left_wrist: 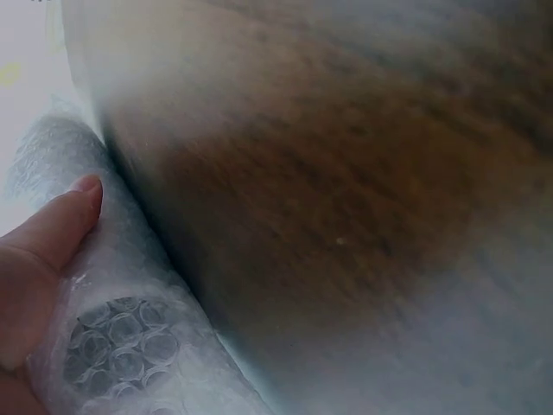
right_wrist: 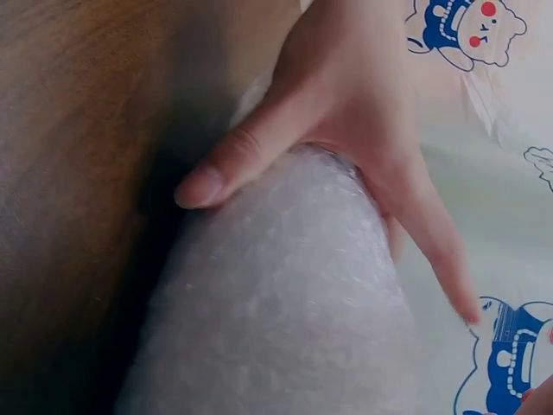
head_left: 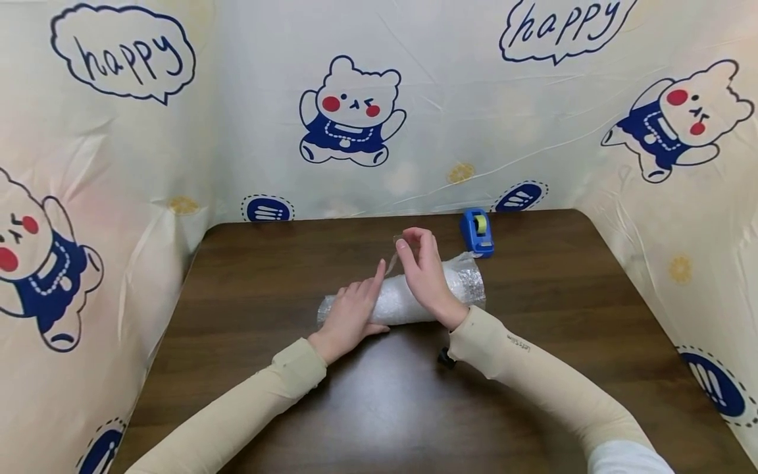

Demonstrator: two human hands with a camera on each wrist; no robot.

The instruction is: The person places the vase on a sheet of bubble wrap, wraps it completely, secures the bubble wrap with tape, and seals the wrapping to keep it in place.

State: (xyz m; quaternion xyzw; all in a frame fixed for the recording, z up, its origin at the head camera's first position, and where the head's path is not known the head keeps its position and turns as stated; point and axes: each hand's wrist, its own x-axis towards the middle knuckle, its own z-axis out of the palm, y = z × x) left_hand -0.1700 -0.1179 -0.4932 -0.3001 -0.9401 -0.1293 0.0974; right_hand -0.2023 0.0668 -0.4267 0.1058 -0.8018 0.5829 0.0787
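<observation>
A roll-shaped bundle of bubble wrap (head_left: 403, 303) lies slantwise on the table. My left hand (head_left: 348, 315) holds its left end, the thumb on the near side and other fingers over the far side; the index finger stretches away from it. Above the bundle, my right hand (head_left: 426, 273) pinches a strip of clear tape (head_left: 391, 263) between thumb and fingers. In the right wrist view the tape (right_wrist: 507, 322) is beside the left index fingertip. Bubbles show on the wrap (left_wrist: 125, 341) in the left wrist view. Whatever the bundle contains is hidden.
Behind the bundle's right end stands a blue tape dispenser (head_left: 477, 234) with a yellow core. The brown wooden table (head_left: 254, 263) is bordered by a printed cloth (head_left: 249, 131) at the back and both sides. A small black object (head_left: 446, 358) is by the right wrist.
</observation>
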